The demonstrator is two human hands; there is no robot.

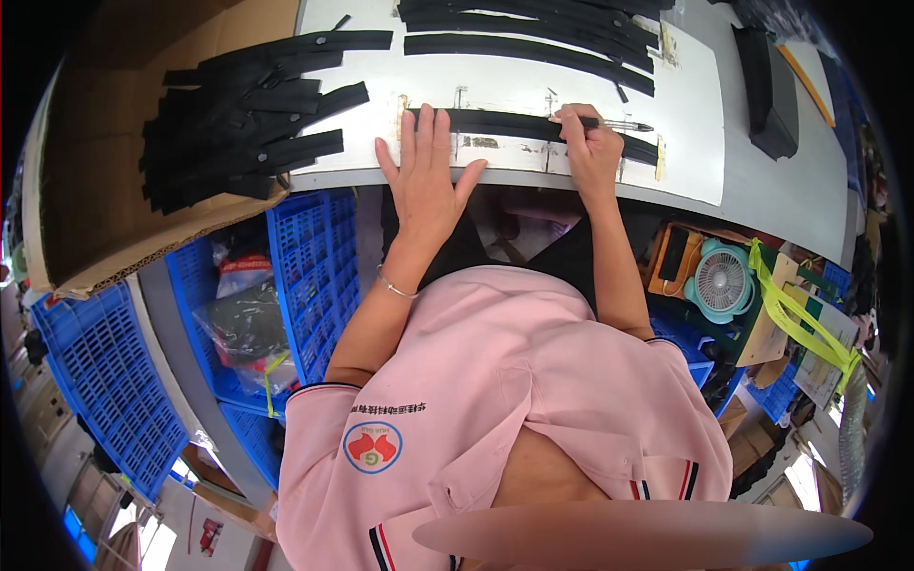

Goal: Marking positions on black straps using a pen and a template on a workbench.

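A long black fabric strip (509,123) lies crosswise on a white board (695,152) that carries dark marks. My left hand (425,181) is flat, fingers stretched out and thumb spread, its fingertips at the strip's left end. Toward the strip's right part, my right hand (593,152) is closed around a pen (624,125), with the pen's clear end pointing right. The writing end is by my fingertips at the strip; whether it touches cannot be made out. More black strips (528,52) lie in rows beyond my hands.
At the left, a heap of black strips (228,124) spreads from the board over an open cardboard box (95,181). A long black object (764,90) rests at the table's right. Blue plastic crates (314,276) stand below left. Below right are a turquoise fan (721,281) and yellow-green ribbon (800,319).
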